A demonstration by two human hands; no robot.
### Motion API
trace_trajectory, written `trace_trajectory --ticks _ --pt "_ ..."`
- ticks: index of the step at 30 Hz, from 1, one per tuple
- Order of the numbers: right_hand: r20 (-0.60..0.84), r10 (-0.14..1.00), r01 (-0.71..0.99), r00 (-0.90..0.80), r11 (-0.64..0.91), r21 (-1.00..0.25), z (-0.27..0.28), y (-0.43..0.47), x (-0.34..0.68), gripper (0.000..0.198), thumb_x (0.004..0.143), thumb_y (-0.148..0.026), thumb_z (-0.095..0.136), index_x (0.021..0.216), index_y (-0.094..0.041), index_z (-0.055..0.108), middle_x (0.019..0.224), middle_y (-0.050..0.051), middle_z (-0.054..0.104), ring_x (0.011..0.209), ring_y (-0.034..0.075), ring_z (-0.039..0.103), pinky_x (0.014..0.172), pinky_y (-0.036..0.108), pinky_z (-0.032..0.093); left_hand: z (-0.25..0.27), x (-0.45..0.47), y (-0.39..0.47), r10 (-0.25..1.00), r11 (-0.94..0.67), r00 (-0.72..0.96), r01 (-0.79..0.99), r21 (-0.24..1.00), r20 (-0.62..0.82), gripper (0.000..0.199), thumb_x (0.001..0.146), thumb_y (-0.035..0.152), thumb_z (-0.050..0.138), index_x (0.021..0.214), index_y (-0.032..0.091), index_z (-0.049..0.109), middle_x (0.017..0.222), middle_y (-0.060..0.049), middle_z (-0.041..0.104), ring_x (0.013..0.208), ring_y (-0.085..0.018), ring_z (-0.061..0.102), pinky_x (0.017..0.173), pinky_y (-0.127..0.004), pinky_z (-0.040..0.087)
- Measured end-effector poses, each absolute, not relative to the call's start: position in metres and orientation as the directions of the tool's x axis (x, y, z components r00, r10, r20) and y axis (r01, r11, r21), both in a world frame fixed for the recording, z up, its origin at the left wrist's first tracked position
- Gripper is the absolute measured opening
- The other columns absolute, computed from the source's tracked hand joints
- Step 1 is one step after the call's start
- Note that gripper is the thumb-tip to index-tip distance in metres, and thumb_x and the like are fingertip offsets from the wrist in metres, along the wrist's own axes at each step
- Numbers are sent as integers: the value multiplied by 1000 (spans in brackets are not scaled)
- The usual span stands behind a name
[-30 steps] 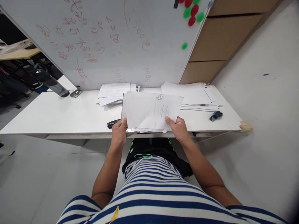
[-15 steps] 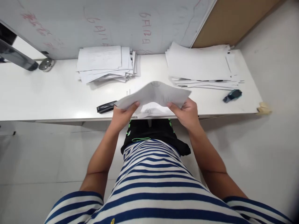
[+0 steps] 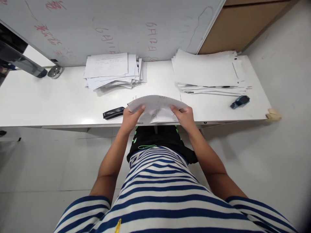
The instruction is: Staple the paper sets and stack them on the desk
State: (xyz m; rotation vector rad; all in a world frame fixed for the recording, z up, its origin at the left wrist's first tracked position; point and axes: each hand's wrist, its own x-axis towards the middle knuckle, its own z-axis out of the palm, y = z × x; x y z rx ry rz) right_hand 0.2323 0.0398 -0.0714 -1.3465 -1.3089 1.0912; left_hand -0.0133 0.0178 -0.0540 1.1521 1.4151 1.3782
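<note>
A: State of the hands?
B: Left hand (image 3: pixel 130 118) closed on the left end of a white sheet (image 3: pixel 156 101), thumb on top. Right hand (image 3: pixel 185 117) grips the right end likewise. Fingers underneath mostly hidden.
A: Position and form of the sheet?
B: Over the front edge of the white desk (image 3: pixel 60 100), bowed, its far edge arched. A page with a round stamp (image 3: pixel 154 116) shows below it; cannot tell whether the hands hold that too.
A: Nearest items?
B: Black stapler (image 3: pixel 113 113), just beside the left hand. Small dark device (image 3: pixel 240 101), type unclear, well apart from the right hand.
A: Farther out?
B: Left paper stack (image 3: pixel 107 66) and right paper stack (image 3: pixel 205 69), apart, both toward the desk's rear. Whiteboard (image 3: pixel 121 26) behind, red writing. Bottle (image 3: pixel 29 64) at far left, base near a silver mouse-like object (image 3: pixel 55 72). Cardboard boxes (image 3: pixel 233 29) behind the right stack.
</note>
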Motion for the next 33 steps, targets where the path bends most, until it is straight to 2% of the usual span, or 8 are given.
trace_trajectory --ticks 6,12,16,19,23,25,28,33 --pt "-9 995 171 98 -26 -985 -86 40 228 46 78 -60 74 90 -16 78 91 8 80 98 30 73 90 43 57 -70 -11 23 975 39 -220 55 998 -26 41 73 50 84 98 18 78 103 -8 79 109 -29 71 95 -41 57" --pt "9 991 329 135 -36 -944 -93 32 228 45 82 -61 68 86 -16 76 82 9 78 95 32 72 90 45 57 -71 -2 24 964 90 -258 70 993 -69 44 75 53 82 99 15 77 103 -10 79 104 -29 72 95 -40 57" --pt "71 990 361 122 22 -932 -84 20 237 44 85 -59 67 96 -17 77 92 10 79 99 31 73 96 43 57 -52 -14 12 979 0 -202 133 991 27 46 83 54 75 113 19 73 111 -10 77 108 -28 71 94 -40 56" --pt "-17 993 273 115 -48 -961 -77 7 246 45 84 -57 70 101 -16 77 102 10 80 103 31 73 97 45 58 -41 -47 -3 959 -67 -233 361 930 159 50 90 51 68 134 27 63 132 -10 70 126 -29 62 101 -42 53" --pt "-175 982 116 74 -183 -976 -82 0 246 49 78 -56 79 108 -17 77 114 11 79 110 31 73 100 47 58 -51 -108 -9 958 41 -209 777 628 195 58 77 40 82 131 25 64 145 -14 60 148 -41 36 113 -54 40" --pt "-229 972 70 44 -232 -970 -88 1 240 51 77 -57 79 110 -17 77 116 12 79 111 32 73 99 48 59 -64 -131 -5 976 81 -178 827 556 123 48 79 35 79 124 24 68 132 -16 66 139 -42 45 110 -57 39" --pt "-274 962 70 14 -274 -959 -94 4 226 52 77 -56 79 111 -17 76 117 12 78 112 32 73 98 48 59 -82 -147 0 976 105 -198 796 596 92 33 83 33 71 116 24 70 115 -13 69 116 -34 59 100 -53 44" --pt "-293 956 110 -7 -290 -951 -96 6 207 48 79 -53 77 110 -16 76 117 13 79 111 31 73 97 45 59 -89 -139 -7 964 76 -227 732 677 137 31 84 34 70 114 26 67 115 -8 69 109 -27 60 94 -43 46"
